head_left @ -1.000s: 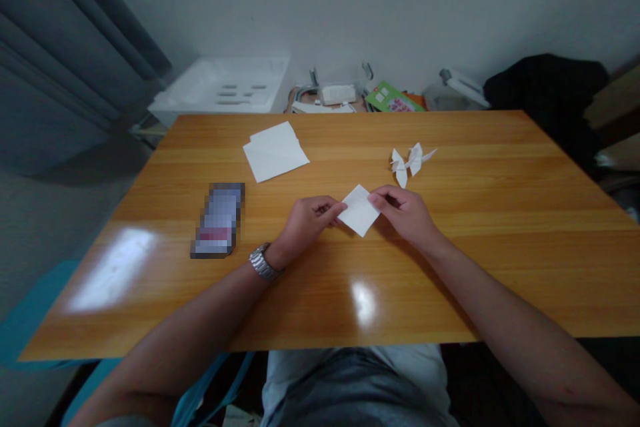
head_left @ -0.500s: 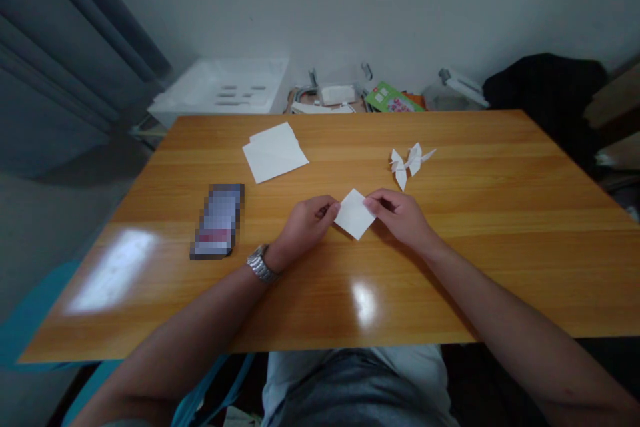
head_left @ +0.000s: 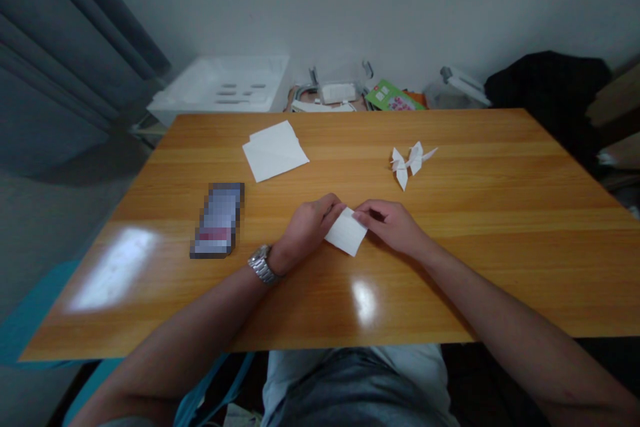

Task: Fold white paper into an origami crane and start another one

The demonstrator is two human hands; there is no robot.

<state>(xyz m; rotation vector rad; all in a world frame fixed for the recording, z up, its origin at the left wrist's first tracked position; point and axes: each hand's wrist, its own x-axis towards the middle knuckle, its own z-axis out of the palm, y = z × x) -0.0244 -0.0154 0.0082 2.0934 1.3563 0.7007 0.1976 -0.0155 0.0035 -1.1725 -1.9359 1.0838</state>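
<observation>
A small white square of folded paper (head_left: 347, 233) is between my two hands, over the middle of the wooden table. My left hand (head_left: 311, 227) is closed, with thumb and fingers pinching its upper left edge. From the other side, my right hand (head_left: 393, 223) pinches the paper's upper right edge with thumb and forefinger. Whether the paper rests on the table, I cannot tell. Beyond my right hand, two white folded-paper cranes (head_left: 407, 163) stand close together. A silver watch (head_left: 262, 265) is on my left wrist.
White paper sheets (head_left: 276, 152) lie at the back left of the table (head_left: 500, 213). A blurred-out phone (head_left: 218, 220) lies left of my left hand. Behind the table stand a white tray-like container (head_left: 225, 83) and a green packet (head_left: 393, 96).
The paper square has moved slightly towards me and left, and has turned. Both hands moved with it, coming closer together at its upper edge.
</observation>
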